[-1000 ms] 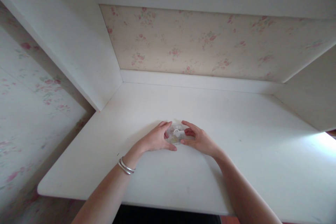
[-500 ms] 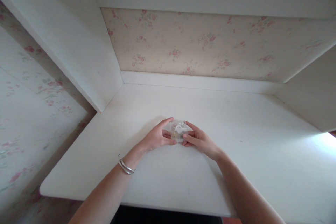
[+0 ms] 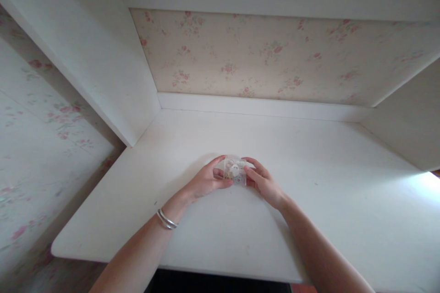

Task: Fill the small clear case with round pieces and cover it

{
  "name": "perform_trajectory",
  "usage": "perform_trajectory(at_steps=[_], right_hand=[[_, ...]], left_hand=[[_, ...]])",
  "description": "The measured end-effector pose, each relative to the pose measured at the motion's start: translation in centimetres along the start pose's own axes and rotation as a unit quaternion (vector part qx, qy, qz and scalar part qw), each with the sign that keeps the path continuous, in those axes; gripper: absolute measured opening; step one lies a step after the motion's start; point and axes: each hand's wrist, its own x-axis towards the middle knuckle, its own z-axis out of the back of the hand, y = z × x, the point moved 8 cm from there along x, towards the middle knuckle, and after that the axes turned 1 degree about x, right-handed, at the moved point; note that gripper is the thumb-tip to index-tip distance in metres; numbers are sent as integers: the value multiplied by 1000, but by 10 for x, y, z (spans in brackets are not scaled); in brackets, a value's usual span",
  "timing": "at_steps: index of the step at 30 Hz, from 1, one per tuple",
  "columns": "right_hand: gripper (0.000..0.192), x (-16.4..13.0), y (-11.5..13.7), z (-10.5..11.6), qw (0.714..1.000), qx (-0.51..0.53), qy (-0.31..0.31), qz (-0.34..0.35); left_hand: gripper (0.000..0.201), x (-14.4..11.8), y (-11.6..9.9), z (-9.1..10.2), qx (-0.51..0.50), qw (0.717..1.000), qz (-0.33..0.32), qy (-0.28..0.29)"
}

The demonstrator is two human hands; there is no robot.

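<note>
Holding a small clear box (image 3: pixel 234 173) between both hands, just above the middle of the white worktop (image 3: pixel 309 201): the left hand (image 3: pixel 205 181) and right hand (image 3: pixel 263 182) each have fingers clamped on one side, apparently to steady it. A bracelet (image 3: pixel 166 219) circles the left wrist. Flowered wallpaper (image 3: pixel 261 57) lies far behind; nothing obstructs.
</note>
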Motion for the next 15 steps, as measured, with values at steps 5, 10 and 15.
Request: perform_trajectory(at_steps=[5, 10, 15], right_hand=[[37, 6, -3, 10, 999, -21, -46, 4], [41, 5, -4, 10, 998, -49, -47, 14], [39, 4, -5, 4, 998, -47, -33, 14]], left_hand=[[90, 0, -1, -6, 14, 1000, 3, 16], [48, 4, -1, -3, -18, 999, 18, -41], [37, 6, 0, 2, -7, 996, 16, -82]])
